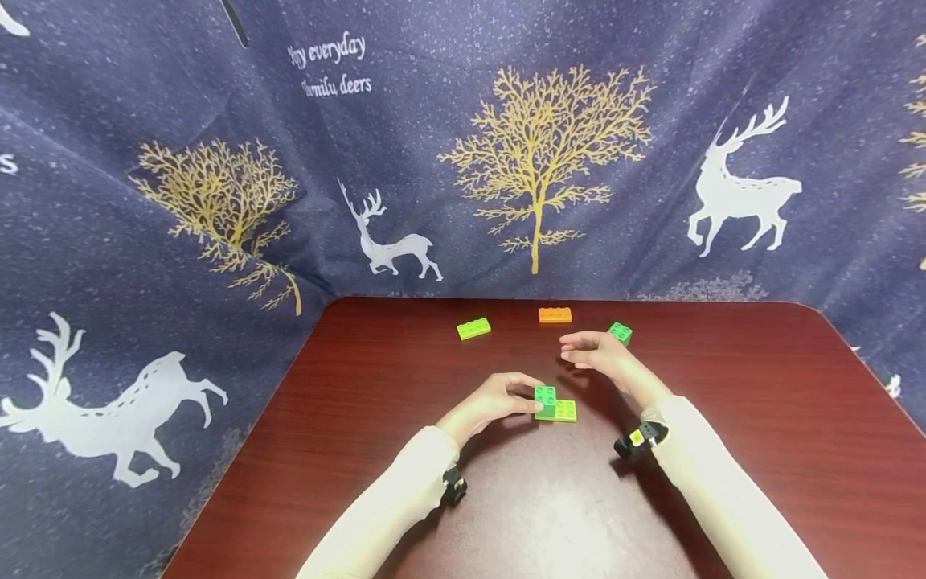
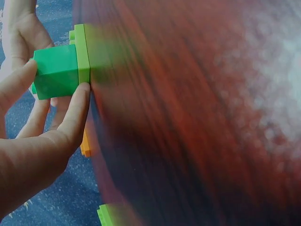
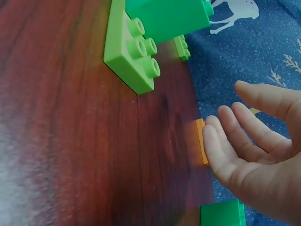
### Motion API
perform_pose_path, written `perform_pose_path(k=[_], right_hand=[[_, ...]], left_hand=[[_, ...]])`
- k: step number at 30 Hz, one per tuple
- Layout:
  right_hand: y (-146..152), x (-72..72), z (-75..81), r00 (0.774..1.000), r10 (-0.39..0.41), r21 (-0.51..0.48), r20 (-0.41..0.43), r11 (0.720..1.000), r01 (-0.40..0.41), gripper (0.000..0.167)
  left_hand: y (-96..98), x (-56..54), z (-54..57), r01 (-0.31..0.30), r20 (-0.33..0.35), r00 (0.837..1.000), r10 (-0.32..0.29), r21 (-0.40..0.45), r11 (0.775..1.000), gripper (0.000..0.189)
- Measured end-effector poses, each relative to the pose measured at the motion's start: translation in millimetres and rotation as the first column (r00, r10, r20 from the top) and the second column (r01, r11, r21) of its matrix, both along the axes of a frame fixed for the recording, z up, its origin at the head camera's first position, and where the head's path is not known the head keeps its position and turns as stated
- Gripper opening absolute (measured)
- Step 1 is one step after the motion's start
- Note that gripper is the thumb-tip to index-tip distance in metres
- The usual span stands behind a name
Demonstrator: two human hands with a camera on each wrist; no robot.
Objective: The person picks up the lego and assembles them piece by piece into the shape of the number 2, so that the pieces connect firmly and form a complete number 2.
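My left hand [image 1: 499, 396] holds a green building block [image 1: 546, 397] with its thumb and fingers. In the left wrist view the thumb is at the studded end of that block, and one fingertip meets the edge of the lime plate [image 2: 82, 54] beneath it. The block sits on the left half of the lime plate, whose bare studs [image 3: 141, 49] show in the right wrist view. My right hand [image 1: 596, 354] hovers to the right and farther back, fingers loosely bent and holding nothing. Behind it is a second green block [image 1: 620, 331], partly covered by the hand.
At the back of the dark red table [image 1: 376, 362] lie another lime plate [image 1: 473, 328] and an orange plate [image 1: 555, 315]. A blue curtain [image 1: 405, 161] printed with deer and trees hangs behind the table's far edge.
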State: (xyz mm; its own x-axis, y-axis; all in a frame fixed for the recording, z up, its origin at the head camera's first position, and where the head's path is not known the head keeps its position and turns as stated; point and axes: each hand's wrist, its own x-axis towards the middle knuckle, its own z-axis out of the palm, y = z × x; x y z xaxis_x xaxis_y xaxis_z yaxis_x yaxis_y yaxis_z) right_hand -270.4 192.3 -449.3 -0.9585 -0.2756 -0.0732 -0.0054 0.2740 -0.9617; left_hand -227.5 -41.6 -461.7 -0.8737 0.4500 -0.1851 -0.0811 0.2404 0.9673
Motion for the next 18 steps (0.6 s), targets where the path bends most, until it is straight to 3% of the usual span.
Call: perform_pose_path(k=[18], right_hand=[[-14, -40.3, 12.1, 0.999, -0.008, -0.009, -0.043, 1.000, 0.008, 0.049]], left_hand=[[-1.4, 0.6, 2.1, 0.025, 0.025, 0.999, -0.026, 0.030, 0.999, 0.038]])
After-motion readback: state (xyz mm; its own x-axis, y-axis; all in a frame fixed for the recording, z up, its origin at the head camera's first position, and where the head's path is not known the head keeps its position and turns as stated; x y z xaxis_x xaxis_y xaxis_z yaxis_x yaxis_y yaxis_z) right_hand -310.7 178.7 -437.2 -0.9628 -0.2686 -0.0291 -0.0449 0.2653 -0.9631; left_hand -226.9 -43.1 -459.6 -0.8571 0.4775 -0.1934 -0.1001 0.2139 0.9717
